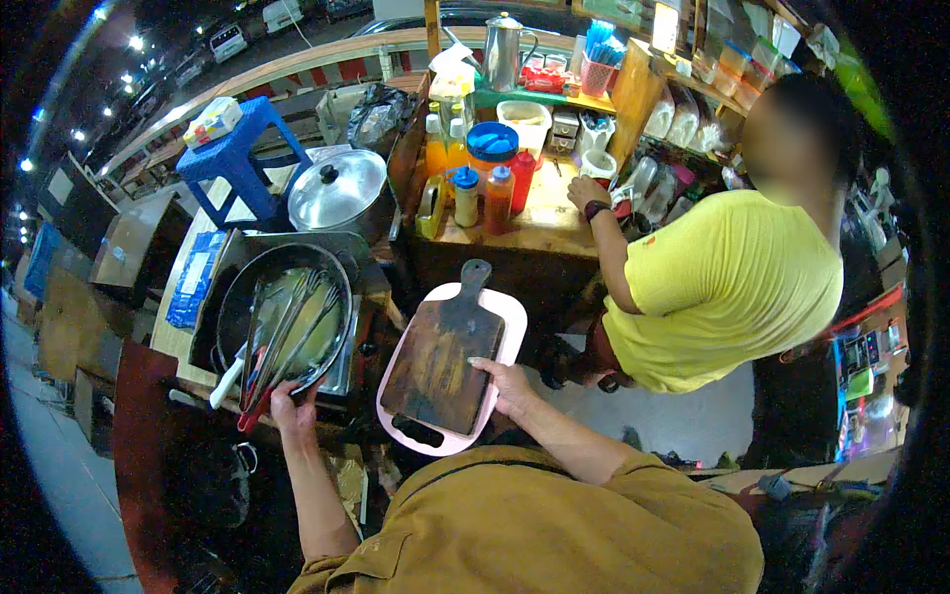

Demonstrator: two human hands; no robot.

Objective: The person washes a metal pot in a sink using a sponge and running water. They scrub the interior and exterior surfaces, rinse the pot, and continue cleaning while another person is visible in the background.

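My right hand (507, 386) grips two stacked cutting boards by their right edge, its thumb on top. The upper one is a dark, worn wooden board (445, 356) with a handle; beneath it lies a larger pink plastic board (512, 304) with a slot. On the left, my left hand (295, 408) holds the near rim of a large dark wok (345, 327), which sits over the stove area. Metal tongs with red handles (256, 408), a white-handled utensil (228, 382) and other metal utensils rest inside the wok. The fingers under its rim are partly hidden.
Beyond the wok stand a lidded pot (338, 189) and a blue plastic stool (249, 141). Sauce bottles (499, 200) and tubs cover part of a wooden counter (549, 230). A person in a yellow shirt (727, 289) stands close on the right, one hand at that counter.
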